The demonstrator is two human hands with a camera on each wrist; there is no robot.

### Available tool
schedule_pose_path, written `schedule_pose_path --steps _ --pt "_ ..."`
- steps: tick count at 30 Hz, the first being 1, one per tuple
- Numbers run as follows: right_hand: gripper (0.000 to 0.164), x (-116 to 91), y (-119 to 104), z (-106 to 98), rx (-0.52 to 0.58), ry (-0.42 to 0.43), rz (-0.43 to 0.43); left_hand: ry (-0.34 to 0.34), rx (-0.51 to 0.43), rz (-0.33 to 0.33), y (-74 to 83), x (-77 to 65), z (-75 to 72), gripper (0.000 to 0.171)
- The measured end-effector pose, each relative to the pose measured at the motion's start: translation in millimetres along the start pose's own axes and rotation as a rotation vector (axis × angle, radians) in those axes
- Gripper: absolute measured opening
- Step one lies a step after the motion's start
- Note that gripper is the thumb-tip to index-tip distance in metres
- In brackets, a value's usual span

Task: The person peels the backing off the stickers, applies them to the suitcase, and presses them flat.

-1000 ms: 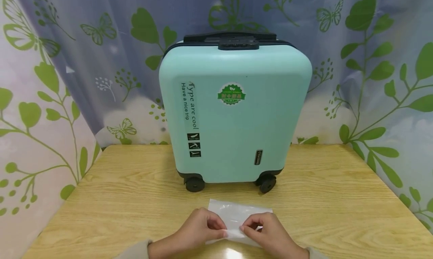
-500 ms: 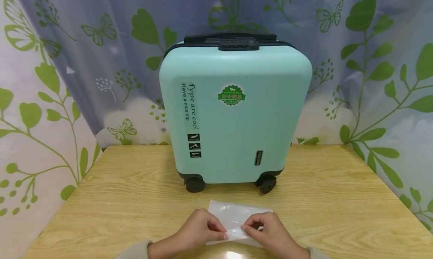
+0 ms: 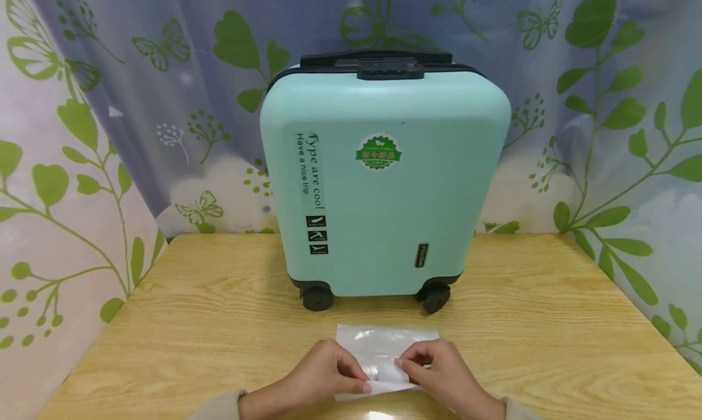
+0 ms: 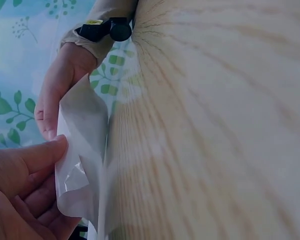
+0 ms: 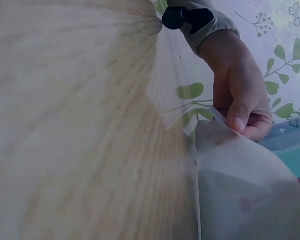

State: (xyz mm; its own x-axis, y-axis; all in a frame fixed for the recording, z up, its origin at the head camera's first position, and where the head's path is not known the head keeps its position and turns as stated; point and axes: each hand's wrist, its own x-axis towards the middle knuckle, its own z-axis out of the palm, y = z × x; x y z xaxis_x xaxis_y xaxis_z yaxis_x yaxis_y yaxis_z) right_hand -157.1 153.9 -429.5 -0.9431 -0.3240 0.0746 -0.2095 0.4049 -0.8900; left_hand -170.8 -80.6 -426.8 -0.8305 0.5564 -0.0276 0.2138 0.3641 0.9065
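A thin white sheet with a glossy clear face lies in front of the suitcase, its near edge lifted and folded up. My left hand pinches that edge between thumb and forefinger at the left. Toward the right side, my right hand pinches the sheet with thumb and forefinger. The left wrist view has the lifted white sheet curling up beside the tabletop, my left thumb on its edge. From the right wrist, the raised sheet hides much of what lies behind it.
A mint-green suitcase stands upright on its black wheels, just beyond the sheet. Under everything is a wood-grain table. A leaf-and-butterfly curtain closes off the back and sides.
My right hand has shifted slightly right, and the folded strip between the hands has widened and flattened. The left hand stays nearly in place. The whole head view has shifted slightly.
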Motion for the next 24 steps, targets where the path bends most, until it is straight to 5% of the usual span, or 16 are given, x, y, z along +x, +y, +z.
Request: schedule_pose_path --steps 16,24 --pt "0.016 4.2 2.2 -5.4 0.151 0.001 0.102 -0.035 -0.016 -0.012 0.4 0.0 -0.1 0.008" --pt "0.018 4.9 0.6 -7.1 0.176 0.019 0.118 -0.01 0.057 0.025 -0.1 -2.1 -0.9 0.007"
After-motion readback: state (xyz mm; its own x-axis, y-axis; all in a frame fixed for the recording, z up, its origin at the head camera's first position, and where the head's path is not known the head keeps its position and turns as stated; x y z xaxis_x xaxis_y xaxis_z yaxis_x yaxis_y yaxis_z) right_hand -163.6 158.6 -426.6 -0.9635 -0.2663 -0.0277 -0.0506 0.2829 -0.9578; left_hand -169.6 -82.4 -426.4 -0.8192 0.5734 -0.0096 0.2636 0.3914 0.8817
